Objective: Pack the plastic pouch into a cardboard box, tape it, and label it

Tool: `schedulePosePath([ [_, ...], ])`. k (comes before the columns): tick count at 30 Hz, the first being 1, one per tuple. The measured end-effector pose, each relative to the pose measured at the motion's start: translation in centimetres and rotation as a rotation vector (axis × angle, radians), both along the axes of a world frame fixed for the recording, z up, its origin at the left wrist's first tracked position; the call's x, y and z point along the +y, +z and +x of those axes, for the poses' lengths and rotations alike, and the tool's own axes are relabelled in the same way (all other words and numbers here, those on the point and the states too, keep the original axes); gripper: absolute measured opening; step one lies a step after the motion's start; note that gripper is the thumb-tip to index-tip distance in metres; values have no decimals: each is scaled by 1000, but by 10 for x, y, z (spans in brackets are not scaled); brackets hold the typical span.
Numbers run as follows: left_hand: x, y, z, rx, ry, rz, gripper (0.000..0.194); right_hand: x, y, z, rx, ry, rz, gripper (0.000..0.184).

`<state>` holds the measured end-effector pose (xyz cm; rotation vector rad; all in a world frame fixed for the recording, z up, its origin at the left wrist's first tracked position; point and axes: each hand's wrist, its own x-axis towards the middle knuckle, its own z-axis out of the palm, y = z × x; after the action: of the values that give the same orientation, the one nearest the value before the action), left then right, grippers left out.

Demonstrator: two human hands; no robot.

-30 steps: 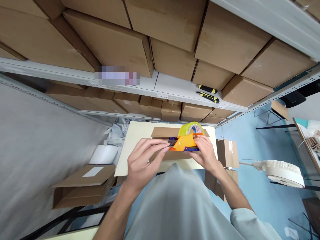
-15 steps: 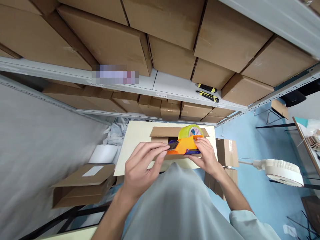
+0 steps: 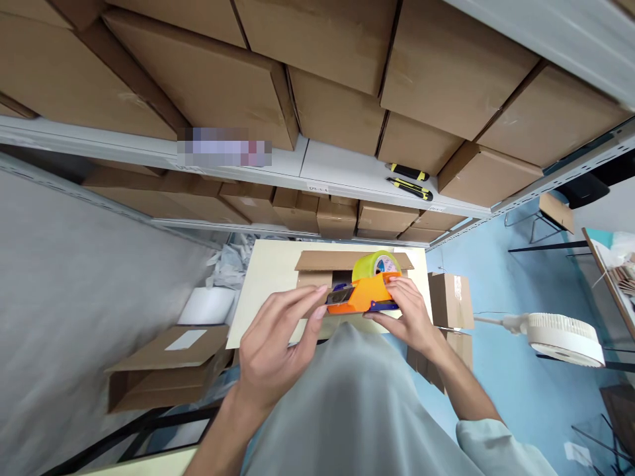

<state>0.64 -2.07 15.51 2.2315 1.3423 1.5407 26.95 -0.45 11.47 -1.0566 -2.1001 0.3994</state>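
In my right hand (image 3: 411, 309) is an orange and blue tape dispenser (image 3: 364, 295), gripped at its right end. A roll of yellow-green tape (image 3: 366, 266) sits on the dispenser's far side. My left hand (image 3: 278, 337) is at the dispenser's dark left end, its thumb and index finger slightly apart. Whether a fingertip touches that end or a strip of tape I cannot tell. Beneath and behind the dispenser, a cardboard box (image 3: 313, 260) rests on the cream table (image 3: 270, 264); the dispenser and my hands hide part of it.
Cardboard boxes (image 3: 332, 99) fill the shelves ahead. Two yellow and black utility knives (image 3: 409, 188) lie on the shelf ledge. An open carton (image 3: 159, 370) stands at the left, stacked boxes (image 3: 452, 297) at the right. A white fan (image 3: 565, 338) is further right.
My left thumb and index finger have parted a little and shifted slightly left from the dispenser's dark end. The dispenser, still in my right hand, has moved slightly left and down.
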Motion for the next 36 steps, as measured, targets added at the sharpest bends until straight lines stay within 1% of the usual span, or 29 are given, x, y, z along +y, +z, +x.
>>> schedulePosePath([
  [2, -2, 0, 0, -74, 30, -14, 65, -1, 1, 0, 9, -8, -9, 36],
  [4, -4, 3, 0, -126, 11, -38, 70, -2, 3, 0, 14, -10, -22, 34],
  [6, -5, 6, 1, -107, -46, -53, 73, -3, 4, 0, 21, -8, -34, 33],
  [8, -6, 7, 1, -46, -96, -57, 75, -4, 4, 1, 19, -17, -44, 33],
  [12, -4, 7, 1, 5, -121, -86, 77, -4, 3, 2, 6, -45, -58, 33],
  [17, -3, 8, 3, -6, -93, -90, 82, -4, 7, 3, 33, -19, -76, 33],
  [22, -7, 3, 8, 91, -65, -45, 88, -7, 11, 3, 65, -46, -150, 35],
  [25, -8, -1, 8, 95, 2, -81, 91, -9, 10, 4, 79, -50, -198, 36],
  [27, -8, -1, 4, 31, 14, -144, 93, -11, 10, 5, 93, -45, -258, 38],
  [29, -9, 4, 0, -71, -78, -236, 86, -13, 12, 5, 119, -36, -368, 42],
  [31, -9, 9, -3, -155, -195, -320, 73, -15, 14, 6, 153, -15, -487, 45],
  [32, -9, 12, -4, -175, -232, -345, 66, -16, 16, 6, 169, -4, -533, 46],
  [34, -10, 16, -6, -185, -260, -354, 56, -16, 20, 5, 198, 15, -599, 49],
  [36, -9, 19, -6, -183, -275, -340, 50, -16, 25, 4, 233, 36, -667, 51],
])
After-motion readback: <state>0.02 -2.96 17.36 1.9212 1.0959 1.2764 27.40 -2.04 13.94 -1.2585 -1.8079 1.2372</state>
